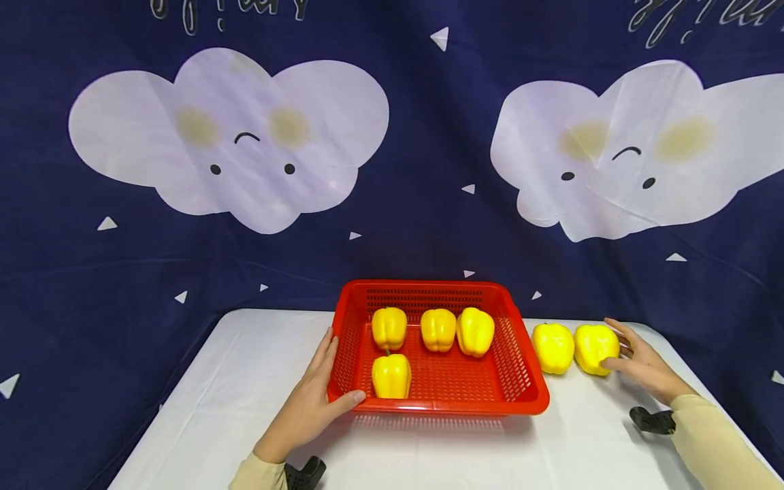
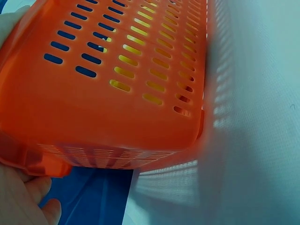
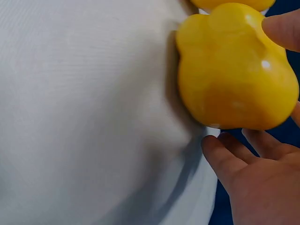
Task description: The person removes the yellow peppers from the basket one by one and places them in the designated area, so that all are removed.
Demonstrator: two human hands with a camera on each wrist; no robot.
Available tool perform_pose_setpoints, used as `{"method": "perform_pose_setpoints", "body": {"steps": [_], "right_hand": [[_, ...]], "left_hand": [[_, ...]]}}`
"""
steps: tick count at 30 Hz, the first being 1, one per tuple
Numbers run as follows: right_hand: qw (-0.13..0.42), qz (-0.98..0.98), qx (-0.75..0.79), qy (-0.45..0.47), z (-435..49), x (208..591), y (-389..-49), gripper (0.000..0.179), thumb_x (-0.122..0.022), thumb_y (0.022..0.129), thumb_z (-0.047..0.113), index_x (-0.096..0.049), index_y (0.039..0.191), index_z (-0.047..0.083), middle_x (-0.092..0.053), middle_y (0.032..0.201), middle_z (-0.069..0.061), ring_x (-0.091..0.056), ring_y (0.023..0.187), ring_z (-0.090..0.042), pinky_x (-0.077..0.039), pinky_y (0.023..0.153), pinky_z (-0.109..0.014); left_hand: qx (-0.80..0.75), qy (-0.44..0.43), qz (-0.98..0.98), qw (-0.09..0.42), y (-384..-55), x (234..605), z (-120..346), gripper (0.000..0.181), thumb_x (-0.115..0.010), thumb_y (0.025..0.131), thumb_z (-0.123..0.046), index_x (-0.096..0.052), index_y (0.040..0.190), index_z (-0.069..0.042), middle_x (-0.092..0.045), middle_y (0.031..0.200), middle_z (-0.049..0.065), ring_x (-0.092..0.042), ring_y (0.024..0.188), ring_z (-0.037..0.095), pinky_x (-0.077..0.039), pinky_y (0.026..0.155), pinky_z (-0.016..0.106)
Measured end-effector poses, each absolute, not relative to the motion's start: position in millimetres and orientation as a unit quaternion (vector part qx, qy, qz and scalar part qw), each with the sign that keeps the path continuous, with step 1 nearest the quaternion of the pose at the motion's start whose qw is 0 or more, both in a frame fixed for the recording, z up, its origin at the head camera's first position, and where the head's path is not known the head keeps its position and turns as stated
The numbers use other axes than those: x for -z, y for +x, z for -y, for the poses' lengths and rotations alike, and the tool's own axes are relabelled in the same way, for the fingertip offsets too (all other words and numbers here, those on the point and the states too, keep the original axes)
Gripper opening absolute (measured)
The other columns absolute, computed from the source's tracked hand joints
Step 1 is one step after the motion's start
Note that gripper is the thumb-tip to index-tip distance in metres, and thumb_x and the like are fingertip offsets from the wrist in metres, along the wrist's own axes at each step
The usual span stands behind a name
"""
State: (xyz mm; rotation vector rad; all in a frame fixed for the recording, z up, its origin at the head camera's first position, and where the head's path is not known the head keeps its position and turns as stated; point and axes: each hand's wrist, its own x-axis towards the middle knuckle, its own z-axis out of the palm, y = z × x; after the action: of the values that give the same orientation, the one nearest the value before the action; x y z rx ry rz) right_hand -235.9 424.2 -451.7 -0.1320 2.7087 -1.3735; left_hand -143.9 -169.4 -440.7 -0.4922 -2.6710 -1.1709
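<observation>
A red plastic basket (image 1: pixel 441 406) with slotted walls holds several yellow bell peppers, among them one bell pepper (image 1: pixel 392 376) near the front left. My left hand (image 1: pixel 309 405) grips the basket's near left corner, thumb over the front rim and fingers along the left side. Right of the basket, two more peppers rest on the white table: an inner pepper (image 1: pixel 554 348) and an outer pepper (image 1: pixel 595 348). My right hand (image 1: pixel 646 364) is spread around the outer pepper's right side. In the right wrist view, a digit overlaps that pepper (image 3: pixel 234 70) while other fingers (image 3: pixel 225 157) lie just below it.
The white table (image 1: pixel 453 456) ends at a dark blue cloth backdrop (image 1: pixel 422 204) printed with pale clouds and small triangles. Dark wrist devices sit by both sleeves, the right device (image 1: pixel 652 420) close over the table.
</observation>
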Motion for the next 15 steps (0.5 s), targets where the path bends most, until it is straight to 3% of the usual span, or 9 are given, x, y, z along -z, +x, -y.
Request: {"method": "perform_pose_setpoints", "body": {"steps": [2, 4, 6, 8, 11, 15], "right_hand": [[0.041, -0.896, 0.440, -0.046, -425, 448, -235, 0.097, -0.068, 0.090, 0.006, 0.001, 0.159, -0.002, -0.005, 0.155, -0.044, -0.016, 0.135, -0.069, -0.029, 0.107, -0.070], [0.018, -0.900, 0.431, -0.057, -426, 445, -235, 0.095, -0.068, 0.092, 0.008, -0.001, 0.159, -0.003, -0.010, 0.155, -0.044, -0.019, 0.135, -0.066, -0.037, 0.113, -0.045], [-0.013, -0.903, 0.422, -0.073, -426, 441, -235, 0.091, -0.067, 0.094, 0.010, -0.004, 0.159, -0.003, -0.014, 0.155, -0.042, -0.021, 0.136, -0.064, -0.037, 0.105, -0.016], [-0.045, -0.908, 0.408, -0.083, -424, 437, -234, 0.088, -0.066, 0.096, 0.012, -0.007, 0.159, -0.002, -0.016, 0.156, -0.039, -0.021, 0.139, -0.058, -0.030, 0.088, 0.002], [-0.087, -0.907, 0.400, -0.096, -416, 428, -234, 0.084, -0.065, 0.097, 0.011, -0.010, 0.160, 0.000, -0.016, 0.158, -0.036, -0.016, 0.145, -0.051, -0.021, 0.094, 0.005], [-0.124, -0.902, 0.401, -0.102, -397, 413, -232, 0.081, -0.064, 0.097, 0.009, -0.013, 0.160, 0.002, -0.017, 0.160, -0.031, -0.015, 0.148, -0.045, -0.019, 0.099, 0.003]], "left_hand": [[0.393, -0.164, 0.901, 0.090, -144, 441, 169, 0.102, -0.069, 0.089, -0.056, -0.020, 0.160, -0.002, -0.003, 0.169, 0.003, -0.022, 0.150, 0.036, -0.031, 0.110, 0.064], [0.392, -0.162, 0.901, 0.092, -144, 441, 169, 0.102, -0.068, 0.089, -0.057, -0.019, 0.160, -0.003, -0.003, 0.169, 0.002, -0.021, 0.150, 0.035, -0.031, 0.110, 0.063], [0.392, -0.161, 0.901, 0.094, -145, 440, 169, 0.102, -0.069, 0.089, -0.057, -0.020, 0.160, -0.003, -0.003, 0.169, 0.002, -0.021, 0.150, 0.035, -0.031, 0.111, 0.063], [0.393, -0.163, 0.900, 0.096, -145, 440, 169, 0.102, -0.069, 0.089, -0.057, -0.020, 0.160, -0.003, -0.004, 0.169, 0.002, -0.022, 0.150, 0.035, -0.032, 0.110, 0.063], [0.396, -0.166, 0.898, 0.099, -145, 440, 169, 0.101, -0.069, 0.089, -0.056, -0.020, 0.160, -0.003, -0.004, 0.169, 0.003, -0.023, 0.150, 0.034, -0.032, 0.110, 0.062], [0.398, -0.169, 0.896, 0.101, -145, 443, 169, 0.101, -0.071, 0.089, -0.054, -0.021, 0.159, -0.001, -0.005, 0.169, 0.005, -0.023, 0.150, 0.036, -0.031, 0.111, 0.062]]}}
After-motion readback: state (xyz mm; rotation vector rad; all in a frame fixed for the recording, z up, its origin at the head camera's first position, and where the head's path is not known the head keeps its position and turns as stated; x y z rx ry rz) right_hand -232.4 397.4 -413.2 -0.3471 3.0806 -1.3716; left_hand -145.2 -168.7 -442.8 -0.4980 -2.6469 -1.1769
